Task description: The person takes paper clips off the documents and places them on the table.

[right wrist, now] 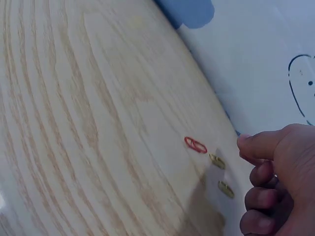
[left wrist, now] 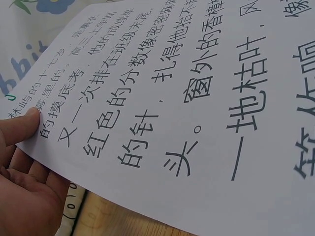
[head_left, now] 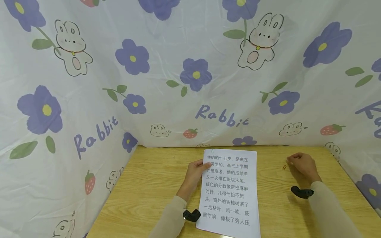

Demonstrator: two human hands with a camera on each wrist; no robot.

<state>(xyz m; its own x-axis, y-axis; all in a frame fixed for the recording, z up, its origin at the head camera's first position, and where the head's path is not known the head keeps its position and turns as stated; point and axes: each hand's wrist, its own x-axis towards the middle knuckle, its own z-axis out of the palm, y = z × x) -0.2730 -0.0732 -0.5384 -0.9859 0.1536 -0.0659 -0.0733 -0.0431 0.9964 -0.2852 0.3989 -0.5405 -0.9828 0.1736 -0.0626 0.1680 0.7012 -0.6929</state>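
Rabbit-and-flower printed cloth (head_left: 190, 66) walls off your pale wooden table (head_left: 154, 178). Your left hand (head_left: 194, 173) pinches the upper left edge of the white sheet of printed Chinese text (head_left: 229, 191), thumb on top, lifting that side. Your right hand (head_left: 302, 163), fingers loosely curled and holding nothing, hovers beside small red and gold paper clips (right wrist: 209, 157). Judging from this, a careless brush could scatter the clips toward the table's edge, or the thin sheet could crease.
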